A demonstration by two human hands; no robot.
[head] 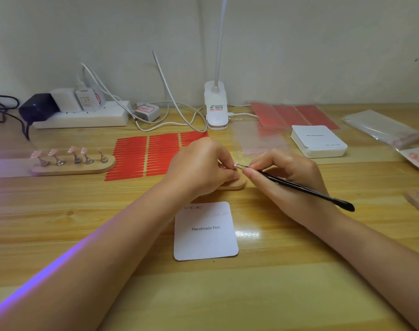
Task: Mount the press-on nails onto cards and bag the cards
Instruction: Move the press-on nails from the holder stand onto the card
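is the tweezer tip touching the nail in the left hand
Touching: the head view shows the tweezers tip meeting the small nail pinched by the left hand.

Bright, even light; glare patch on desk [247, 234] by the card [204, 231]. Purple flare streak lower left. Wide-angle bending, soft edges.

The white card [205, 231] lying flat on the table reads "Handmade Nail" across its middle. Small marks along its top edge, the upside-down print on the card stack [318, 140], and the lamp clip's sticker [216, 108] are too small to read.
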